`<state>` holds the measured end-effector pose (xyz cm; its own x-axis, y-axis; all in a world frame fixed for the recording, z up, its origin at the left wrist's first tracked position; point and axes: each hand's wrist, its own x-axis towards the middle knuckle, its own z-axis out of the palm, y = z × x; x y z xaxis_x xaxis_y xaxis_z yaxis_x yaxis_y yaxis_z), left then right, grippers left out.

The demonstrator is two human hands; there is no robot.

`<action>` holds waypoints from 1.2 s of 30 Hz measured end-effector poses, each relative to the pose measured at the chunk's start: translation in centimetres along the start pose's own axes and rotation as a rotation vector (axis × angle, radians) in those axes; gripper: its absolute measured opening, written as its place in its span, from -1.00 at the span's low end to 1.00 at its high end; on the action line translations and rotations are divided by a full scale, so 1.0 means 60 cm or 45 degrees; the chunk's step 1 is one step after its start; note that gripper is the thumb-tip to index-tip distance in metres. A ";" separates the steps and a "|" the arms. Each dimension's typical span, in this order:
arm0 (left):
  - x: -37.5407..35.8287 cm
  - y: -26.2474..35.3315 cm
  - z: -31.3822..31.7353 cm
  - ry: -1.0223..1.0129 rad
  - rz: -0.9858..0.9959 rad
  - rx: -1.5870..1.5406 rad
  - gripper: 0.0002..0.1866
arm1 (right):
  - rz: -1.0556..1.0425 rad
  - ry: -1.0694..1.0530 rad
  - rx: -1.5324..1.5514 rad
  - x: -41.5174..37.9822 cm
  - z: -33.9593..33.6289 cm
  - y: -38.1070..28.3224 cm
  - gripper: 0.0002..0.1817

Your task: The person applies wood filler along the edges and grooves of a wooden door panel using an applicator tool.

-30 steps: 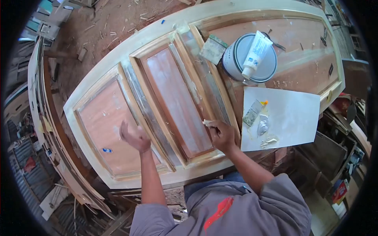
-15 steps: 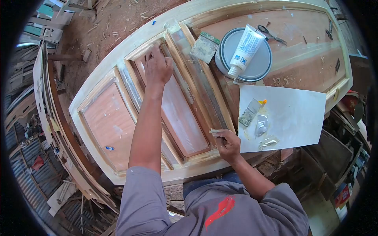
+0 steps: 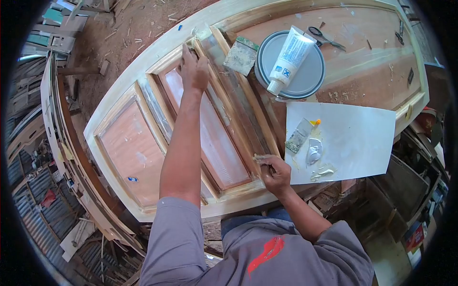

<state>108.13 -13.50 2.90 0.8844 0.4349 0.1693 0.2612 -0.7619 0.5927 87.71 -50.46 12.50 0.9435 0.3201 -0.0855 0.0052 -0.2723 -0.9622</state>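
My left hand (image 3: 194, 74) rests at the far end of the middle recessed panel (image 3: 210, 126) of a wooden door. Its fingers reach onto the inner moulding near the corner, with nothing visible in them. Close to the near end of the same panel, my right hand (image 3: 275, 174) is closed around a small, putty-smeared scraper-like piece (image 3: 260, 158), mostly covered by the fingers. Beside it lies a white sheet (image 3: 358, 143) bearing a smeared flat blade (image 3: 300, 136), a silvery paste blob (image 3: 314, 151) and a cream smear (image 3: 323, 172).
A grey-lidded can (image 3: 312, 78) stands on the door with a white tube (image 3: 292, 59) across it. Around it are a stained square block (image 3: 241, 56), scissors (image 3: 327, 39) and pliers (image 3: 400, 34). Curved boards (image 3: 71, 157) stand at the left.
My left hand has moved slightly away from me, its fingers shifting from the panel to the moulding at the far corner. My right hand has barely moved.
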 end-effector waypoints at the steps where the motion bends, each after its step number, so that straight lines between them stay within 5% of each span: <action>1: -0.004 -0.004 -0.004 -0.008 0.015 -0.031 -0.02 | 0.036 0.002 0.042 -0.003 0.001 0.001 -0.87; 4: -0.021 0.052 -0.064 -0.147 -0.152 -0.235 0.02 | 0.013 0.057 0.064 -0.009 0.003 0.022 -0.82; 7: -0.028 0.031 -0.080 -0.013 -0.049 -0.696 0.02 | -0.003 0.072 0.036 -0.001 -0.010 0.004 -0.82; 10: -0.037 0.026 -0.095 -0.008 -0.026 -0.174 -0.02 | 0.019 0.090 0.003 -0.002 -0.018 0.004 -0.81; 16: -0.022 0.020 -0.058 -0.062 0.114 0.233 -0.05 | 0.005 0.068 -0.033 -0.005 -0.015 0.014 -0.83; 24: -0.053 0.044 -0.082 -0.149 0.237 0.477 -0.03 | 0.001 0.065 -0.011 -0.002 -0.011 0.012 -0.84; 34: -0.230 0.142 -0.135 -0.417 0.268 0.394 0.00 | -0.028 0.019 -0.157 0.042 -0.013 -0.024 -0.81; 36: -0.288 0.153 -0.146 -0.431 0.291 0.316 0.01 | 0.217 0.021 0.029 0.071 0.002 -0.033 -0.87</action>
<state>91.87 -23.78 12.32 0.9955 0.0935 -0.0172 0.0934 -0.9292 0.3576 91.67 -48.48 14.02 0.9355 0.2561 -0.2435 -0.1623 -0.3006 -0.9398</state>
